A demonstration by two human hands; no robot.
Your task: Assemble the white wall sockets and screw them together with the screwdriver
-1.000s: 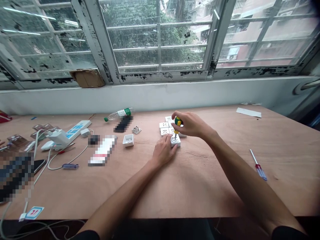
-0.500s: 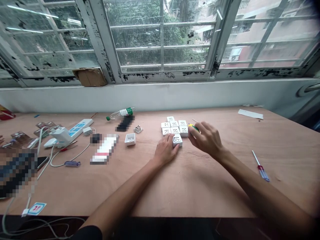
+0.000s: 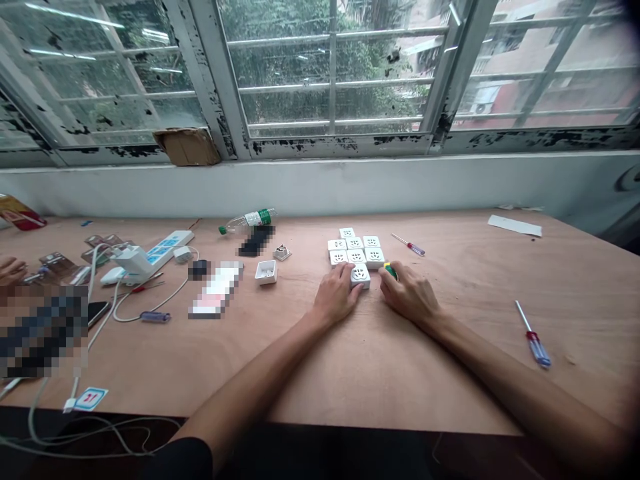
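My left hand (image 3: 336,297) rests on the wooden table (image 3: 400,360), its fingers curled round the left side of a white socket cube (image 3: 361,275). That cube sits just in front of a tight cluster of several more white socket cubes (image 3: 356,248). My right hand (image 3: 409,295) lies on the table to the cube's right, closed over a stubby green and yellow screwdriver (image 3: 390,270) whose handle tip peeks out by the fingers.
A thin red screwdriver (image 3: 409,245) lies right of the cluster; a blue and red one (image 3: 534,335) lies far right. Left of centre are an open white socket shell (image 3: 266,272), a plastic bottle (image 3: 247,221), a power strip (image 3: 153,255) and cables. Another person's hand (image 3: 11,270) shows at the left edge.
My right hand lifted the green screwdriver off the top of the socket cube, swung right and came down on the table beside it. My left hand stayed on the cube.
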